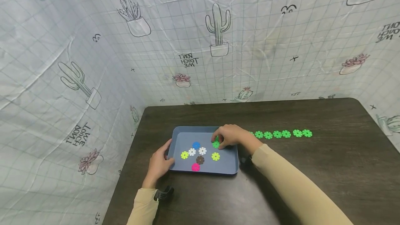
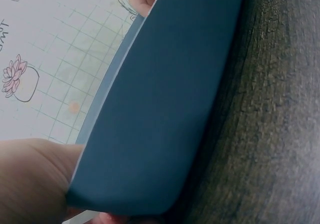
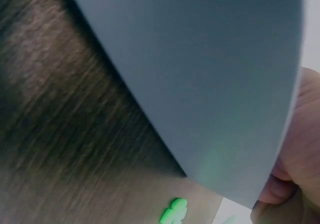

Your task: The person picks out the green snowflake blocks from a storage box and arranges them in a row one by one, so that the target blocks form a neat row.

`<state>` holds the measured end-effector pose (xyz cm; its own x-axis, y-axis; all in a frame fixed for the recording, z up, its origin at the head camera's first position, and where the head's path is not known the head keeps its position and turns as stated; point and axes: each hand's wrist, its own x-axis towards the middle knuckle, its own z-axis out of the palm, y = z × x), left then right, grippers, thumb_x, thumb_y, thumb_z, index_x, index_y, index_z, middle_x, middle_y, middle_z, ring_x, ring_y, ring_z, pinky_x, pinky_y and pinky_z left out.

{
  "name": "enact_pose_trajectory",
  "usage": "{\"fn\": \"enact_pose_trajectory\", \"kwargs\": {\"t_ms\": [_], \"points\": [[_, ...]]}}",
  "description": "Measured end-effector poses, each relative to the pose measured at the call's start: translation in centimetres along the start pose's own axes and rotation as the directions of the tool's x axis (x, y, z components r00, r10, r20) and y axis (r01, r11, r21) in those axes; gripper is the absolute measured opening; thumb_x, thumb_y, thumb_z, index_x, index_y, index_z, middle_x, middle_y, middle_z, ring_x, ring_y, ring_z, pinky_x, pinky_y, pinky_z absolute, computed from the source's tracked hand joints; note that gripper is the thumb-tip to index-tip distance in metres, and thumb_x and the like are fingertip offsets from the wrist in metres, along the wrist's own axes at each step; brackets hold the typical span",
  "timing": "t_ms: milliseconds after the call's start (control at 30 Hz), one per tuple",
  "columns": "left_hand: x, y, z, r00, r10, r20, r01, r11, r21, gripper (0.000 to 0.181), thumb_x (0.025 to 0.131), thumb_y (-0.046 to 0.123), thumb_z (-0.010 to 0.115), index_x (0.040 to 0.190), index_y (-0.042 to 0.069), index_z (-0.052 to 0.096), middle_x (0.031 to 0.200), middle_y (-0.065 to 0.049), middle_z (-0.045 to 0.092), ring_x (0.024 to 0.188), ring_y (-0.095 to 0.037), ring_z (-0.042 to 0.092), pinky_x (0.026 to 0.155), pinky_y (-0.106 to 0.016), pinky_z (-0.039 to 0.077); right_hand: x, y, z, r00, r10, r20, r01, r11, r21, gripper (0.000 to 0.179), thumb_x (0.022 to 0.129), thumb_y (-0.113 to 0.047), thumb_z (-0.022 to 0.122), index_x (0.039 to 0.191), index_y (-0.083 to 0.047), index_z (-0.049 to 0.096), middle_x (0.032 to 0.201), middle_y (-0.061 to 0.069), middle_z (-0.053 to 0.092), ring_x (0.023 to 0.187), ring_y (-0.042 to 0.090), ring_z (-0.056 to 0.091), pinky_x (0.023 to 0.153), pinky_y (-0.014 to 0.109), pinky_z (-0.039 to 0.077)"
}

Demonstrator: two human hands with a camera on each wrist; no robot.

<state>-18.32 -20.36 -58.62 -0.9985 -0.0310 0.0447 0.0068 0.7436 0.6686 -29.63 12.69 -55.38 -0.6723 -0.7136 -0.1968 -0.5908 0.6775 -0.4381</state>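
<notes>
A shallow blue-grey tray (image 1: 181, 138) lies on the dark wooden table, holding several notched plastic discs. My left hand (image 1: 159, 162) grips the tray's left wall, thumb over the rim; the left wrist view shows the tray's outer side (image 2: 150, 99) close up. Inside the tray's far right part, my right hand (image 1: 230, 135) pinches a green notched disc (image 1: 216, 144) between thumb and curled fingers. Near it lie a yellow disc (image 1: 215, 156), two white discs (image 1: 202, 151), a blue disc (image 1: 196, 145), a brown disc (image 1: 200, 160), a pink disc (image 1: 195, 167) and another yellow disc (image 1: 184, 155).
Right of the tray, a row of several green discs (image 1: 277, 134) runs along the table (image 1: 312, 169), its left end partly behind my right wrist. A white printed cloth (image 1: 265, 61) hangs behind the table and down its left side.
</notes>
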Motion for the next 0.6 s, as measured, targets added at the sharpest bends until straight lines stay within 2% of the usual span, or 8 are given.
{"fn": "enact_pose_trajectory", "kwargs": {"t_ms": [200,467,600], "points": [[0.0,0.0,0.2,1.0,0.005,-0.006,-0.005,1.0,0.009,0.079,0.081,-0.001,0.074,0.155,0.016,0.05,0.127,-0.015,0.067,0.061,-0.015,0.05,0.055,-0.033,0.041,-0.1,0.1,0.0,1.0,0.015,-0.002,-0.015,1.0,-0.013,0.027,0.083,-0.028,0.088,0.106,-0.027,0.075,0.082,-0.012,0.062,0.072,0.007,0.056,0.068,0.033,0.047],[0.0,0.1,0.2,1.0,-0.005,-0.011,0.005,1.0,0.018,0.079,0.081,0.0,0.074,0.155,0.015,0.051,0.126,-0.015,0.067,0.062,-0.015,0.049,0.055,-0.034,0.04,-0.8,0.0,0.3,0.997,-0.031,-0.076,0.029,0.999,-0.038,0.027,0.082,-0.032,0.089,0.101,-0.029,0.07,0.093,-0.014,0.065,0.085,0.008,0.061,0.076,0.039,0.05],[0.0,0.1,0.2,1.0,0.001,-0.019,-0.001,1.0,0.024,0.079,0.08,0.0,0.074,0.154,0.015,0.051,0.124,-0.015,0.067,0.062,-0.015,0.049,0.055,-0.034,0.039,-1.2,0.1,0.5,0.994,-0.029,-0.105,0.027,0.999,-0.026,0.022,0.086,-0.032,0.085,0.102,-0.03,0.07,0.089,-0.016,0.066,0.081,0.006,0.061,0.074,0.038,0.05]]}}
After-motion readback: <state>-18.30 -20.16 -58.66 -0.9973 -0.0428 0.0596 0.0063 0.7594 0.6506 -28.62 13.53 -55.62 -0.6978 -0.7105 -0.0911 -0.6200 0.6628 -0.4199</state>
